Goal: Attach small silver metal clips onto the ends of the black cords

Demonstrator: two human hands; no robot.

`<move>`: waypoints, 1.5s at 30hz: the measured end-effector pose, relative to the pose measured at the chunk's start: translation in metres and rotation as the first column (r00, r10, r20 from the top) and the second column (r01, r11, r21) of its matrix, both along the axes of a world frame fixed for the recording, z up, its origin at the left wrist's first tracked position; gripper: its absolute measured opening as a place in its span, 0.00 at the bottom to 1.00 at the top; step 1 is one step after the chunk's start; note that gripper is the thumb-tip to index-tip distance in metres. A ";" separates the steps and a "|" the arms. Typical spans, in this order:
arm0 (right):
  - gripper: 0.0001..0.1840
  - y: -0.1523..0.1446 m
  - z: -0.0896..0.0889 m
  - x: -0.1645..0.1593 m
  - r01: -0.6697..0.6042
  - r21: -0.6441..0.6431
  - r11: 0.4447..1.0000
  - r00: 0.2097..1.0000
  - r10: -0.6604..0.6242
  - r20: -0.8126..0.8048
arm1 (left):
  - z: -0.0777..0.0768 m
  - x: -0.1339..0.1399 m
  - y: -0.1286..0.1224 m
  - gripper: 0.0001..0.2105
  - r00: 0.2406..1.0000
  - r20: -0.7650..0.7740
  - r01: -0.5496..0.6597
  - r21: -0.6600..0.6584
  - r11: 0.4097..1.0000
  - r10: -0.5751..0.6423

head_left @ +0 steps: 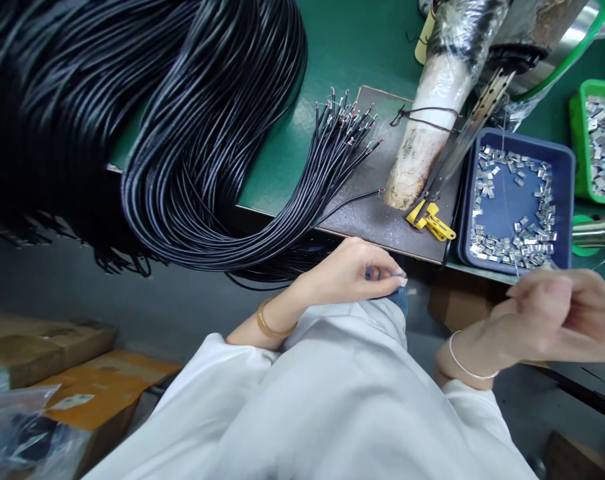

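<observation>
My left hand (365,270) is closed in a pinch in front of the bench edge. A tiny pale or silvery bit shows at its fingertips, too small to name. My right hand (562,317) is raised at the right, just in front of the blue tray (565,200). It is curled and blurred, and its fingers run toward the picture's edge, so I cannot see if it holds anything. Small metal shells (527,243) lie in the tray. A bundle of black cables (282,227) with stripped ends reaches onto the dark board (362,223), one cable lying apart.
Yellow clips (432,221) lie by a wrapped white tube (417,147) on the board. A green bin (580,143) of metal parts and a metal cylinder (597,233) are at the right. Cardboard boxes (107,387) stand at lower left.
</observation>
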State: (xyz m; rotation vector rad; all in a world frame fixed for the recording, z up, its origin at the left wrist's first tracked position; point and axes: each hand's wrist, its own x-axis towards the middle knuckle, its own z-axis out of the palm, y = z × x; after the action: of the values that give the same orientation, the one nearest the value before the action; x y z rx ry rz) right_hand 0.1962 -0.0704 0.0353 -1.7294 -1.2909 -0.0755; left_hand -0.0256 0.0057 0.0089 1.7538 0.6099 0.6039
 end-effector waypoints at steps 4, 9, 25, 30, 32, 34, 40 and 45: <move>0.09 0.015 -0.003 0.020 -0.015 -0.032 0.999 1.000 0.015 0.001 | -0.008 -0.006 0.015 0.08 0.881 0.072 -0.459 0.362 0.811 0.467; 0.06 0.050 -0.016 0.060 0.003 -0.273 0.962 0.960 0.074 0.271 | -0.021 0.003 0.040 0.11 0.747 -0.174 -0.357 0.709 0.607 0.642; 0.08 0.067 -0.007 0.098 -0.104 -0.575 0.812 0.888 0.336 0.314 | -0.012 0.014 -0.018 0.09 0.947 0.303 0.091 -0.582 0.808 0.112; 0.09 0.069 -0.009 0.083 0.054 -0.535 0.843 0.772 0.304 0.558 | -0.018 0.024 -0.004 0.09 0.845 0.328 -0.111 -0.665 0.738 0.423; 0.08 0.071 -0.012 0.083 -0.006 -0.525 0.851 0.808 0.313 0.499 | -0.014 0.025 -0.001 0.09 0.840 0.329 -0.126 -0.656 0.744 0.432; 0.07 0.073 -0.015 0.085 -0.078 -0.506 0.859 0.856 0.318 0.408 | -0.011 0.025 0.001 0.08 0.840 0.316 -0.149 -0.648 0.747 0.441; 0.05 0.064 -0.014 0.074 -0.058 -0.185 0.981 0.953 0.110 0.283 | -0.008 0.028 0.000 0.07 0.826 0.271 -0.264 -0.590 0.763 0.495; 0.09 0.036 0.004 0.023 -0.094 0.058 0.994 0.992 0.098 -0.075 | -0.002 0.030 -0.003 0.05 0.831 0.289 -0.308 -0.472 0.826 0.475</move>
State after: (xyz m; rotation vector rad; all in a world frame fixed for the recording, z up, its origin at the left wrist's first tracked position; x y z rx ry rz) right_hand 0.2196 -0.0342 0.0391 -1.6063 -1.3013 0.0124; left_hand 0.0042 0.0027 0.0070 1.0639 0.7603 1.0184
